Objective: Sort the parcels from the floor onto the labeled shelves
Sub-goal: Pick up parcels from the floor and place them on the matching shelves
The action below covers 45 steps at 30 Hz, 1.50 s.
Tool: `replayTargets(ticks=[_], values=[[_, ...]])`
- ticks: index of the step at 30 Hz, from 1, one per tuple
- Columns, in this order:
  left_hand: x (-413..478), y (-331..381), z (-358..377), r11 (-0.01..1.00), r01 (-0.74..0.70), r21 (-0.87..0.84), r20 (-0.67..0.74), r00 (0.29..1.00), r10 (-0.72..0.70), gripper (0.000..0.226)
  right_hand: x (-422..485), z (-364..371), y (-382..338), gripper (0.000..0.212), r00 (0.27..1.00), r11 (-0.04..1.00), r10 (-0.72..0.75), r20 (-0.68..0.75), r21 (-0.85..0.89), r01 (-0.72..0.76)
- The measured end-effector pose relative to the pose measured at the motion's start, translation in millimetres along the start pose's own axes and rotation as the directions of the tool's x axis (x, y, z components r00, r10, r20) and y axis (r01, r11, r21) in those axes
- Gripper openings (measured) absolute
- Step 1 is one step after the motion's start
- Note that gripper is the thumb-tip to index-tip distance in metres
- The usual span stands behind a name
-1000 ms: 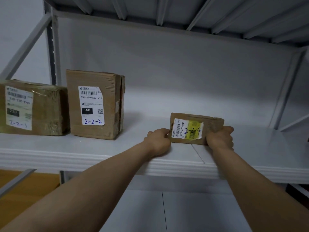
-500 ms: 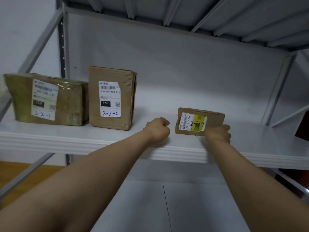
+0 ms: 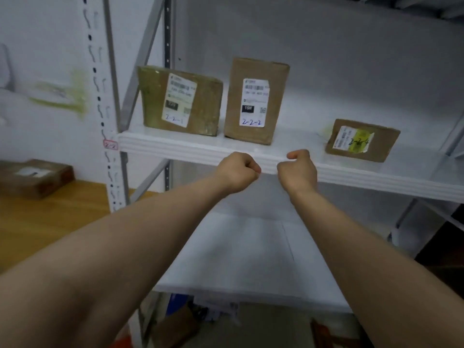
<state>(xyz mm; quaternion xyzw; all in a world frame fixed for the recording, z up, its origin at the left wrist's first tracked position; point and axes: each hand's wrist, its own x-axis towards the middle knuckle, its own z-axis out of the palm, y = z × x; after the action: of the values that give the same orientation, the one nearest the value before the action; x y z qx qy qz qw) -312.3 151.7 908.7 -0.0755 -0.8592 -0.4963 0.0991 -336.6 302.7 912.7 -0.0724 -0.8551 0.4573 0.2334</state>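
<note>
— Closest in?
— 2 bare forearms reaching out over the lower shelf (image 3: 238, 259). Then left hand (image 3: 237, 172) and right hand (image 3: 297, 169), side by side, both curled into fists and gripping nothing. Hanging just in front of the shelf lip (image 3: 175, 149).

— Different from 1 second back?
— Very. Back then, pinching both ends of the 2-2-4 parcel (image 3: 362, 140). Half a second back, only the right one on it. Now both off it and drawn back toward the body.

— And the parcel?
— Resting on the shelf, right of the hands and apart from them. Label facing out, sitting a little skewed. Further left and deeper in, the 2-2-2 parcel (image 3: 254, 101), upright. Just beside that, the 2-2-1 parcel (image 3: 179, 100). Out on the post, level with the lip, a small 2-2 tag (image 3: 110, 145).

— Meaning for the job?
— Probably 1 placement finished, going by the handwritten 2-2-4 and that tag. Room left between 2-2-2 and 2-2-4, perhaps for a 2-2-3. Next, likely back down for another parcel. Possibly the box (image 3: 32, 177) on the wooden surface at far left.
</note>
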Motion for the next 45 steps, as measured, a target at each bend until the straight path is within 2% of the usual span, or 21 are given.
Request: replayTargets(ticks=[4,7,9,11,13,16,18,20,22,23,25,26,28,30,31,35,39,42,45], values=[[-63,-73,-33,0.989,0.147,0.032,0.087,0.985,-0.149,0.017,-83,56,6,0.012,0.977,0.998,0.035,0.209,-0.051,-0.025],[-113,-148,-43,0.946,0.323,0.031,0.109,0.94,-0.325,0.016,-142,103,31,0.015,0.922,0.992,0.12,0.369,-0.09,-0.093],[-145,-196,-49,0.893,0.447,0.045,0.121,0.885,-0.449,0.01,-174,133,54,0.015,0.838,0.971,0.235,0.493,-0.155,-0.182],[-175,-239,-54,0.832,0.549,0.082,0.146,0.819,-0.555,0.008,-201,160,81,0.014,0.722,0.936,0.353,0.595,-0.238,-0.261],[-201,-280,-59,0.765,0.633,0.122,0.152,0.749,-0.644,0.008,-224,187,108,0.01,0.616,0.895,0.445,0.65,-0.342,-0.286],[-240,-335,-61,0.661,0.731,0.171,0.149,0.644,-0.75,0.014,-261,226,152,0.017,0.493,0.831,0.556,0.669,-0.467,-0.304],[-265,-372,-57,0.611,0.766,0.201,0.146,0.593,-0.792,0.017,-284,251,184,0.018,0.436,0.806,0.589,0.68,-0.536,-0.253],[-292,-408,-49,0.542,0.807,0.232,0.137,0.525,-0.84,0.015,-309,275,218,0.028,0.371,0.797,0.604,0.705,-0.548,-0.255],[-319,-446,-36,0.452,0.855,0.255,0.123,0.435,-0.892,0.027,-333,295,251,0.017,0.309,0.797,0.604,0.735,-0.556,-0.235],[-332,-465,-29,0.409,0.874,0.262,0.123,0.39,-0.913,0.033,-345,306,269,0.016,0.307,0.798,0.602,0.737,-0.566,-0.207],[-357,-501,-14,0.345,0.9,0.266,0.141,0.318,-0.938,0.038,-368,328,308,0.031,0.326,0.791,0.611,0.722,-0.578,-0.202],[-369,-519,-4,0.316,0.912,0.263,0.147,0.285,-0.947,0.04,-379,339,325,0.03,0.316,0.785,0.618,0.72,-0.585,-0.201],[-390,-557,15,0.26,0.929,0.263,0.156,0.225,-0.962,0.042,-403,362,358,0.019,0.251,0.774,0.633,0.732,-0.611,-0.168],[-408,-598,34,0.222,0.936,0.273,0.162,0.183,-0.97,0.041,-426,389,394,0.048,0.21,0.742,0.669,0.713,-0.655,-0.141],[-417,-619,44,0.205,0.94,0.271,0.163,0.165,-0.973,0.04,-438,403,412,0.053,0.199,0.735,0.678,0.708,-0.665,-0.135],[-444,-711,85,0.119,0.962,0.245,0.118,0.092,-0.989,0.047,-487,461,491,0.048,0.109,0.714,0.7,0.706,-0.689,-0.127],[-464,-801,127,0.047,0.984,0.174,0.036,0.041,-0.999,0.052,-525,515,563,0.058,0.031,0.692,0.716,0.698,-0.703,-0.161],[-477,-859,157,-0.018,0.998,0.064,-0.009,-0.017,-1.0,0.073,-542,551,609,0.074,0.002,0.674,0.726,0.688,-0.71,-0.206],[-494,-902,179,-0.109,0.982,-0.152,-0.007,-0.111,-0.994,0.097,-555,580,646,0.077,-0.025,0.652,0.724,0.689,-0.695,-0.303]])
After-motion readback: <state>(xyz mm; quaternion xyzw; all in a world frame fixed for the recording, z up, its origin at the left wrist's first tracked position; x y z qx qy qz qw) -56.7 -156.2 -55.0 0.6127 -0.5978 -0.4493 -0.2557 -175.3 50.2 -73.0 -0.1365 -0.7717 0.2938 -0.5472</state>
